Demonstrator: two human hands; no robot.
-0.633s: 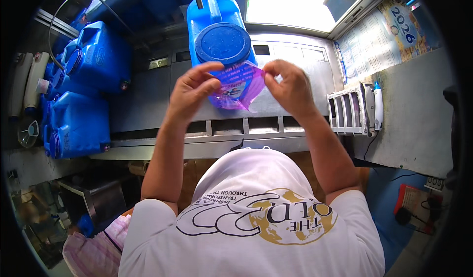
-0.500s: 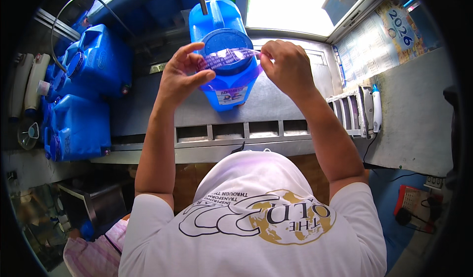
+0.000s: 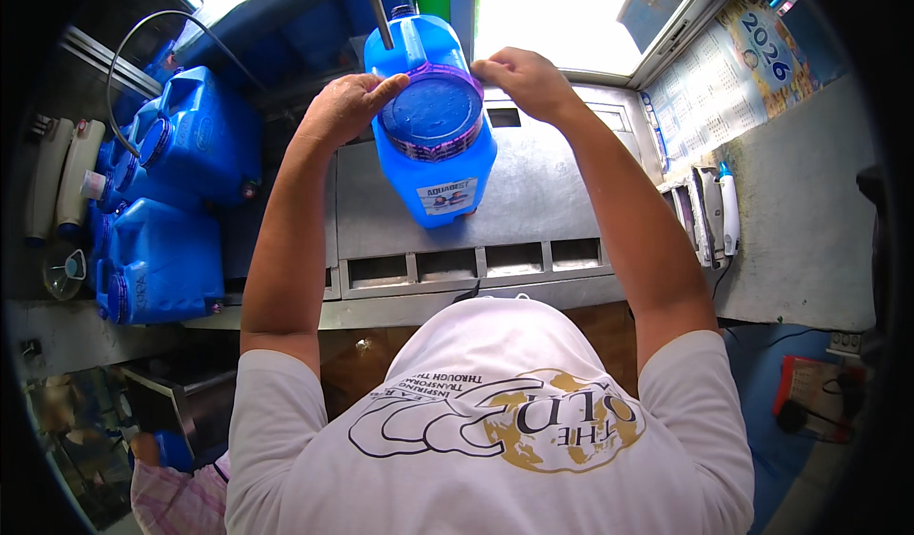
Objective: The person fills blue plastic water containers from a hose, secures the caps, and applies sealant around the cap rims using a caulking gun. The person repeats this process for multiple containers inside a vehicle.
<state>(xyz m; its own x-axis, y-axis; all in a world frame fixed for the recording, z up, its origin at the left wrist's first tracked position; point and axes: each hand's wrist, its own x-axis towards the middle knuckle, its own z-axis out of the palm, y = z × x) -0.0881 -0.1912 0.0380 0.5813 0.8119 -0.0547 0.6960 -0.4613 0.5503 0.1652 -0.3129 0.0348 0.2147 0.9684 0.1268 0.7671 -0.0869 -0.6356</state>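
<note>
A blue plastic water jug stands on the metal counter, its wide round cap facing me. Around the cap's rim sits a purple printed plastic seal band, lower along the near side and rising to the far edge. My left hand is closed at the band's left side, thumb along the cap edge. At the upper right edge of the band, my right hand is closed in a pinch. The fingertips of both hands are partly hidden.
More blue jugs stand at the left beside white filter tubes. A metal spout pipe hangs over the jug. On the right are a white rack and a wall calendar. Slots line the near edge of the metal counter.
The purple seal band, stretched between my hands in front of the cap, now goes around the cap. Both hands have moved farther away, to the cap's two sides.
</note>
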